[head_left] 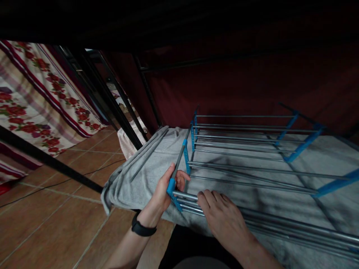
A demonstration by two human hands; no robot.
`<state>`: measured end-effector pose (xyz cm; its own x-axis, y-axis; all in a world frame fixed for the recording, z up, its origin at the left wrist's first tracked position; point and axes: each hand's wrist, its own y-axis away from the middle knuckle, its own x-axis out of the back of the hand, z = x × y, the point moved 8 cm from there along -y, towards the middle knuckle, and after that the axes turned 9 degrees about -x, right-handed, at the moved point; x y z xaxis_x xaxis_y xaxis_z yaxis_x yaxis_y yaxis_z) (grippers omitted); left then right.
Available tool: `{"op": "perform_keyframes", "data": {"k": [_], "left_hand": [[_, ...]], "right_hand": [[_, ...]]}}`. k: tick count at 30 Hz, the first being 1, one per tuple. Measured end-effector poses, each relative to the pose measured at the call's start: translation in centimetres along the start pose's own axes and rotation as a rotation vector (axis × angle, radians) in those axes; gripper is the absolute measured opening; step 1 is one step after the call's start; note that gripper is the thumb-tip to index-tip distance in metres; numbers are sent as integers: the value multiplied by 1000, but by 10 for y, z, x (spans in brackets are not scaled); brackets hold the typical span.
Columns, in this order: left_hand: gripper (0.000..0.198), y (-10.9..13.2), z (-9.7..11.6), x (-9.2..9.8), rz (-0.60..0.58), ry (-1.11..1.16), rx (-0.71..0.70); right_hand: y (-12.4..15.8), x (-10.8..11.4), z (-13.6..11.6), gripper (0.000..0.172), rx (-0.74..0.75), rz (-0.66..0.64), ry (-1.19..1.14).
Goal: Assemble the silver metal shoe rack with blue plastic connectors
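A rack of grey metal rods and blue plastic side brackets [252, 149] lies on its side on a grey-covered bed [146, 164]. My left hand [165, 186], with a black wristband, is closed round the blue bracket at the rack's near left corner, by an upright rod. My right hand [221, 216] rests palm down on the nearest horizontal rods, fingers curled over them just right of that corner.
A tiled floor [56, 216] lies to the left, with black bed-frame bars [112, 101] crossing it. A red floral cloth [36, 101] hangs at the far left. A dark red wall stands behind the bed, and a dark overhang runs across the top.
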<state>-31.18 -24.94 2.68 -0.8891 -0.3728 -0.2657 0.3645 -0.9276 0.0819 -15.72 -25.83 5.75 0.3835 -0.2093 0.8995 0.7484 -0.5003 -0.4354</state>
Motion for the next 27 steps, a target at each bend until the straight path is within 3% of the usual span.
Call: {"op": "perform_keyframes", "data": {"k": [14, 23, 27], "left_hand": [[62, 1, 4, -1, 9, -50, -53], [61, 2, 4, -1, 25, -46, -59], [62, 4, 2, -4, 20, -51, -35]], "right_hand": [[-5, -5, 5, 31, -30, -113, -80], [-7, -13, 6, 11, -91, -208, -139], [-5, -16, 9, 13, -111, -213, -126]]}}
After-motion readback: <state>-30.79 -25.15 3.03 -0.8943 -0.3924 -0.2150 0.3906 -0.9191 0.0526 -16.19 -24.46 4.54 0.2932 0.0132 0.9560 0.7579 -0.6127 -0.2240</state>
